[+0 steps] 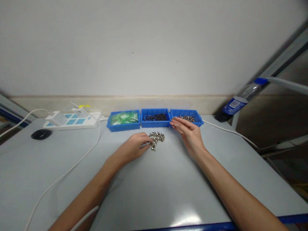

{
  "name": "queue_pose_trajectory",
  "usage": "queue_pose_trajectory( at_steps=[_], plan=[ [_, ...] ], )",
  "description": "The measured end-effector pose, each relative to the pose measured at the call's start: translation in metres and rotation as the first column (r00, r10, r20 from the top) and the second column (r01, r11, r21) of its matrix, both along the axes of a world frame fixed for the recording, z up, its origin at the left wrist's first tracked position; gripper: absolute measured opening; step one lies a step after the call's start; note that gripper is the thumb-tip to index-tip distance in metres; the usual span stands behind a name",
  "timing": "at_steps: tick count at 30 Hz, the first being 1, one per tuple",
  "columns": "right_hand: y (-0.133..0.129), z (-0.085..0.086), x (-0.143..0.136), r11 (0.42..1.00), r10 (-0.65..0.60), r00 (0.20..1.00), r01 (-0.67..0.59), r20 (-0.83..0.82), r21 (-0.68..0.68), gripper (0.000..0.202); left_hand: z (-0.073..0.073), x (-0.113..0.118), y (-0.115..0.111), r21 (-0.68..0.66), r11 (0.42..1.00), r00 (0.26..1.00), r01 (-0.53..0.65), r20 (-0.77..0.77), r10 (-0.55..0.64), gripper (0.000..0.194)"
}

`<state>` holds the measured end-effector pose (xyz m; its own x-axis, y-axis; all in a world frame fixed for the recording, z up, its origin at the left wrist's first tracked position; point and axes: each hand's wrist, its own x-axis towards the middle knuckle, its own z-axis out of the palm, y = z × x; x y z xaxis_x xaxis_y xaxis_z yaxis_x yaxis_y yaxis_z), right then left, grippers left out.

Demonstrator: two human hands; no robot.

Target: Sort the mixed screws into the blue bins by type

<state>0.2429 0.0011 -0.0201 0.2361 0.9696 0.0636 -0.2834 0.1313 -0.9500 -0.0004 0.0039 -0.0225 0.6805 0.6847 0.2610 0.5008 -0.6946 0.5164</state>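
A small pile of silver metal screws lies loose on the table in front of the middle bin. My left hand reaches in from the left, its thumb and fingers pinched on a screw at the pile's near left edge. My right hand is raised just in front of the right blue bin, which holds similar shiny screws. Its thumb and fingertips are closed together near the bin's left corner; whatever they hold is too small to make out.
The middle blue bin contains dark screws, the left one green-tinted plastic packets. Further left are a white power strip, a black mouse and a trailing white cable. A dark drink bottle leans at the right by the metal frame.
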Motion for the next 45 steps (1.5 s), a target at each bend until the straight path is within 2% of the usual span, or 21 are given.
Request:
queue_pose_trajectory(
  at_steps=[2,4,11,21,24,27,30,33,35,39,45],
  plan=[
    [0.003,0.0,0.004,0.999,-0.049,0.998,0.05,-0.027,0.015,0.041,-0.003,-0.001,0.002,0.017,1.0,1.0,-0.002,-0.009,0.002,0.017],
    [0.004,0.0,0.006,0.999,-0.031,0.999,0.032,-0.026,0.008,0.045,-0.006,-0.001,0.003,0.029,1.0,1.0,-0.007,-0.016,0.008,0.015],
    [-0.002,0.002,-0.001,0.996,0.085,0.995,-0.083,0.061,-0.032,0.034,-0.006,0.0,0.002,0.083,0.995,0.998,-0.051,-0.018,0.053,0.017],
    [-0.002,0.002,-0.001,0.994,0.097,0.994,-0.094,0.058,-0.049,0.028,-0.006,-0.001,0.002,0.121,0.99,0.995,-0.075,-0.051,0.082,0.013],
    [-0.003,0.001,-0.001,0.992,0.122,0.989,-0.118,0.079,-0.047,0.028,-0.002,0.001,0.001,0.101,0.989,0.994,-0.109,-0.008,0.111,0.015],
    [-0.004,-0.001,-0.002,0.987,0.158,0.979,-0.155,0.131,-0.035,0.026,0.004,0.005,-0.002,0.028,0.986,0.98,-0.166,0.121,0.161,0.01],
    [-0.006,-0.002,-0.005,0.979,0.202,0.958,-0.201,0.203,-0.022,0.024,0.008,0.011,-0.004,-0.161,0.971,0.93,-0.178,0.294,0.219,0.008],
    [-0.009,-0.001,-0.008,0.968,0.246,0.934,-0.251,0.259,-0.013,0.024,0.007,0.018,-0.007,-0.369,0.917,0.847,-0.153,0.429,0.314,0.016],
    [-0.011,0.0,-0.01,0.959,0.274,0.919,-0.284,0.283,-0.007,0.024,0.006,0.022,-0.008,-0.454,0.88,0.797,-0.14,0.475,0.372,0.023],
    [-0.014,0.001,-0.013,0.931,0.35,0.888,-0.364,0.3,-0.009,0.028,0.005,0.026,-0.009,-0.536,0.835,0.731,-0.129,0.517,0.445,0.03],
    [-0.016,0.0,-0.015,0.889,0.447,0.851,-0.457,0.275,-0.032,0.028,0.007,0.029,-0.011,-0.604,0.792,0.692,-0.087,0.535,0.484,0.035]
  ],
)
